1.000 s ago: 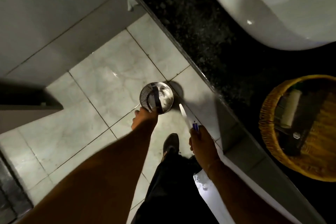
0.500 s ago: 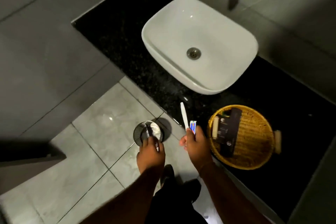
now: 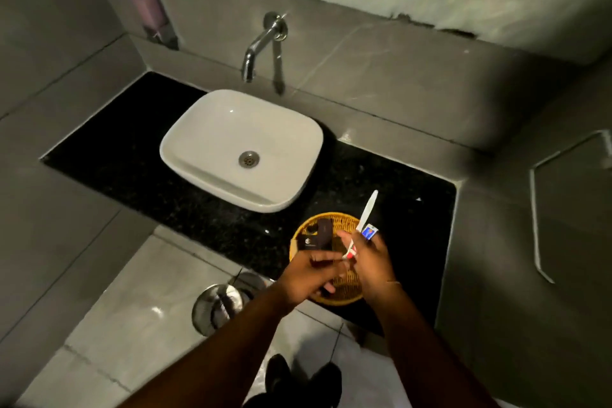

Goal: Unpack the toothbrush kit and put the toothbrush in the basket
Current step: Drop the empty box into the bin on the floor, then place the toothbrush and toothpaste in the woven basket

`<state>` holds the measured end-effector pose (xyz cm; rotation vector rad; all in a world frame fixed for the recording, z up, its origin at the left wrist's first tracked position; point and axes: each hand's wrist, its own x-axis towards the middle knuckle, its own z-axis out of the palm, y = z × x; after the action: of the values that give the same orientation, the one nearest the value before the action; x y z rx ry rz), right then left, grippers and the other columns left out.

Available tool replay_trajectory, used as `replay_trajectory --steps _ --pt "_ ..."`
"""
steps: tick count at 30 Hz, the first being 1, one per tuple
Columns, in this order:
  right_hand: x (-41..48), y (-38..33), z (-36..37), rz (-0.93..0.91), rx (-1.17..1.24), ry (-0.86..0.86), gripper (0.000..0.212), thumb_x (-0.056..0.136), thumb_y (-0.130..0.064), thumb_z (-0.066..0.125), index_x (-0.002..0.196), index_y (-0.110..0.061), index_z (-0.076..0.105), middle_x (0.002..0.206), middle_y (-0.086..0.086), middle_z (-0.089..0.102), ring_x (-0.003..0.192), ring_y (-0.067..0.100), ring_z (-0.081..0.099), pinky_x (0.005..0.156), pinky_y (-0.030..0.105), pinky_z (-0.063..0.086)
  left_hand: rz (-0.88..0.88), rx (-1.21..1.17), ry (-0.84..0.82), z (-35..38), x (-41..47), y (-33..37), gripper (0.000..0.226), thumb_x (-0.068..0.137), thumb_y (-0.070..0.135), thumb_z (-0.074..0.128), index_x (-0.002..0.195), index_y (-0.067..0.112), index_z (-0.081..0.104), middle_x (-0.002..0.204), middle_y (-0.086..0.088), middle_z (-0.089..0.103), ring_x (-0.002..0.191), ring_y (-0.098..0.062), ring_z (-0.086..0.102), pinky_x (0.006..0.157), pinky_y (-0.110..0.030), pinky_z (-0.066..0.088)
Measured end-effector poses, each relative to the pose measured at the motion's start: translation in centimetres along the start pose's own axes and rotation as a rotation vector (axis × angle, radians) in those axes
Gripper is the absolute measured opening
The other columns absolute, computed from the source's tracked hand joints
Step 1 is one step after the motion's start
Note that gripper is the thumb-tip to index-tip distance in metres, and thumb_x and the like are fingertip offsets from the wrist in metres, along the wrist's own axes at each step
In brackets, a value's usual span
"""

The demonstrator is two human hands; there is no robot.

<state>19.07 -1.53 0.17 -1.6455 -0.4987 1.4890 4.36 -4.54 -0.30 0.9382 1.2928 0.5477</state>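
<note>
My right hand (image 3: 372, 263) grips a white toothbrush (image 3: 368, 210) that points up and away, together with a small blue-and-white toothpaste tube (image 3: 368, 231). My left hand (image 3: 309, 273) meets it from the left, its fingertips pinched on the red-and-white lower end of the toothbrush. Both hands hover over the round yellow wicker basket (image 3: 323, 218) on the black counter (image 3: 132, 155). Dark boxes (image 3: 314, 237) lie in the basket's far left part. My hands hide much of the basket's near half.
A white basin (image 3: 205, 155) sits on the counter left of the basket, under a wall tap (image 3: 261, 43). A soap dispenser (image 3: 150, 10) hangs at the far left. A steel bin (image 3: 217, 306) stands on the floor tiles below the counter edge, near my shoes (image 3: 280, 374).
The view rose from the floor to the counter. My left hand left the steel bin and came up to the right hand. The right hand carried toothbrush and tube over the basket.
</note>
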Motion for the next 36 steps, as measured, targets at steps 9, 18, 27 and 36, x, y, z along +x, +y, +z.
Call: replay_trajectory --steps 9,18,27,36 --pt "0.0 -1.3 -1.4 0.173 0.461 -0.115 0.046 0.115 -0.015 0.038 0.157 0.003 0.037 0.158 0.028 0.051 0.151 0.037 0.047 0.102 0.035 0.048 0.162 0.600 0.124 -0.3 2.7 2.4 0.018 0.094 0.039 0.080 0.109 0.031 0.087 0.103 0.010 0.087 0.095 -0.008 0.081 0.096 -0.041 0.065" --pt "3.1 0.1 -5.8 0.145 0.132 0.104 0.032 0.102 -0.013 0.069 0.129 0.004 0.066 0.121 0.024 0.074 0.091 0.029 0.074 0.075 0.038 0.065 0.076 1.088 0.162 -4.8 4.5 2.4 0.031 0.101 0.061 0.057 0.126 0.055 0.074 0.119 0.005 0.083 0.110 -0.024 0.078 0.090 -0.036 0.059" --pt "2.2 4.0 -7.6 0.316 -0.294 -0.019 0.020 0.098 -0.023 0.074 0.102 -0.004 0.071 0.062 0.001 0.064 0.049 0.012 0.052 0.046 0.022 0.040 0.092 0.944 0.195 -4.7 7.4 3.2 0.033 0.109 0.045 0.058 0.138 0.046 0.073 0.143 0.004 0.076 0.131 -0.026 0.071 0.106 -0.041 0.057" --pt "3.1 9.2 -4.1 0.274 -0.192 0.226 0.048 0.091 -0.014 0.082 0.134 0.001 0.067 0.126 0.025 0.073 0.107 0.042 0.071 0.087 0.045 0.060 0.048 0.763 0.169 -1.4 8.2 1.0 0.068 0.105 0.012 0.055 0.167 0.035 0.040 0.160 -0.013 0.060 0.142 -0.037 0.061 0.117 -0.049 0.052"
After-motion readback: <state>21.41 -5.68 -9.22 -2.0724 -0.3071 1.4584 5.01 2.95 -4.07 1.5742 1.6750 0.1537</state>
